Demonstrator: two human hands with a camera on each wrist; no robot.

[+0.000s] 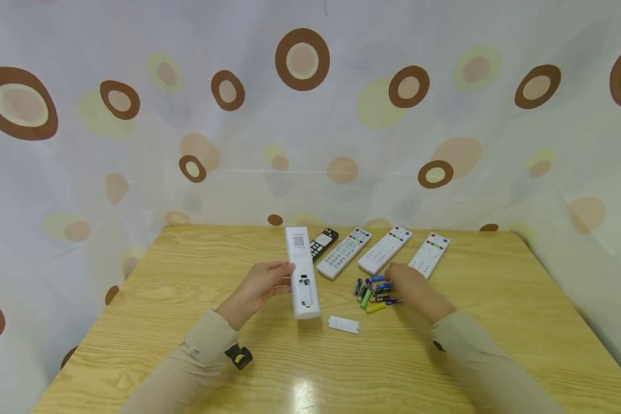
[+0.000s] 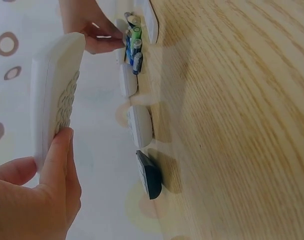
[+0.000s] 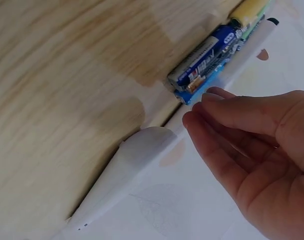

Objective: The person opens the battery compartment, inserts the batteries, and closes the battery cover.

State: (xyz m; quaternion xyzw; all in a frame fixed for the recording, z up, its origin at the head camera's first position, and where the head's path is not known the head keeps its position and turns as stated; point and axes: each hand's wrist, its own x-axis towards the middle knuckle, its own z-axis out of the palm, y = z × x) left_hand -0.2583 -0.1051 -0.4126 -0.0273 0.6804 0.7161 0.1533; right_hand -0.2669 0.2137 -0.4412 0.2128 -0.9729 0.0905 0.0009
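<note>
Head view: we've got the left hand (image 1: pixel 259 287) grasping a white remote (image 1: pixel 299 259) left of the batteries (image 1: pixel 384 286), partly masking a black remote (image 1: pixel 325 238), while the right hand (image 1: pixel 411 287) hides its fingertips, grip we can't tell, over a wood-grain table (image 1: pixel 212 253), spotted cloth (image 1: pixel 357 132) on the far side.

In the left grip (image 1: pixel 259 289) a long white plastic remote (image 1: pixel 302 265) is sitting; on the wooden worktop (image 1: pixel 372 368), multicoloured cylindrical batteries (image 1: pixel 365 298) are lying left of the right grip (image 1: pixel 413 287), a flat white plastic cover (image 1: pixel 344 325) before and between both grips, one black oblong remote (image 1: pixel 323 241) and three white ones (image 1: pixel 384 250) behind.
</note>
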